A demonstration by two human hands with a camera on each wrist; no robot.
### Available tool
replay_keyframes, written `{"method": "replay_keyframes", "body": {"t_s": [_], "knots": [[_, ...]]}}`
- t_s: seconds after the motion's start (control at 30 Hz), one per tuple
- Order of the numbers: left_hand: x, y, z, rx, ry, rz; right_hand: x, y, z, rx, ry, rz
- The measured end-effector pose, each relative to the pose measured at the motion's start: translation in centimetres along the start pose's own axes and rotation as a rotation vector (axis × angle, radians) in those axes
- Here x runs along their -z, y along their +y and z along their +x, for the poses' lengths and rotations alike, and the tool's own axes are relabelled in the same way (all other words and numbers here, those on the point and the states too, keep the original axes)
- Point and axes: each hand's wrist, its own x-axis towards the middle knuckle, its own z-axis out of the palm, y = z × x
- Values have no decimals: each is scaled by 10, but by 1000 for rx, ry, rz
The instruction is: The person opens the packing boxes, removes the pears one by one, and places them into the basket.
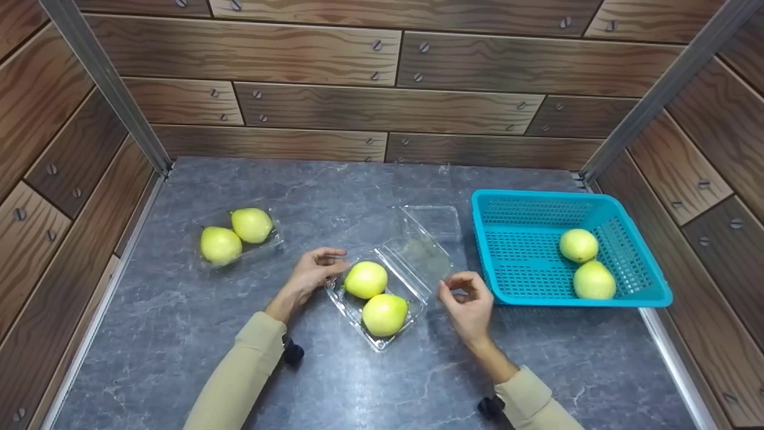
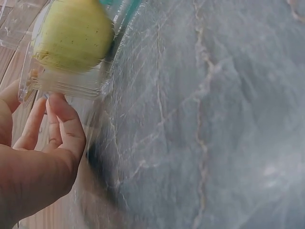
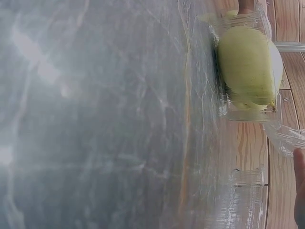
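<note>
A clear plastic clamshell container [image 1: 382, 343] lies open in the middle of the table, with two yellow-green pear-shaped fruits [image 1: 366, 279] side by side in its base. My left hand [image 1: 313, 273] holds the base's left rim between fingers and thumb; the left wrist view has these fingers [image 2: 66, 117] right at the clear wall, below a fruit [image 2: 74, 36]. On the other side, my right hand [image 1: 470, 301] pinches the near corner of the hinged lid [image 1: 421, 260], thumb and forefinger together. Only part of that hand [image 3: 299, 191] shows in the right wrist view, beside the lid's edge [image 3: 286, 140].
At the left, another clear container [image 1: 274, 240] holds two more fruits [image 1: 221, 245]. A turquoise basket [image 1: 489, 263] with two fruits [image 1: 594, 280] stands at the right. Behind the lid lies more clear plastic packaging [image 1: 439, 215]. Wood-patterned walls [image 1: 316, 107] bound the table at back and sides.
</note>
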Motion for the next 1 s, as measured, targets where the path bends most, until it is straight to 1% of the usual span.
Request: {"method": "replay_keyframes", "body": {"t_s": [0.23, 0.43, 0.57, 0.73, 0.87, 1.0], "knots": [[5, 2, -1, 2, -64, 26, -2, -2, 4, -38, 11, 20], [9, 8, -6, 64, -149, 83, -2, 1, 9, -77, 11, 7], [10, 10, -9, 97, -190, 116, -2, 4, 13, -94, 14, -8], [12, 11, -12, 126, -221, 112, -3, 5, 16, -107, 16, -37], [14, 11, -16, 128, -251, 100, -5, 7, 19, -119, 21, -54], [14, 10, -19, 131, -262, 92, -7, 9, 22, -120, 25, -68]]}}
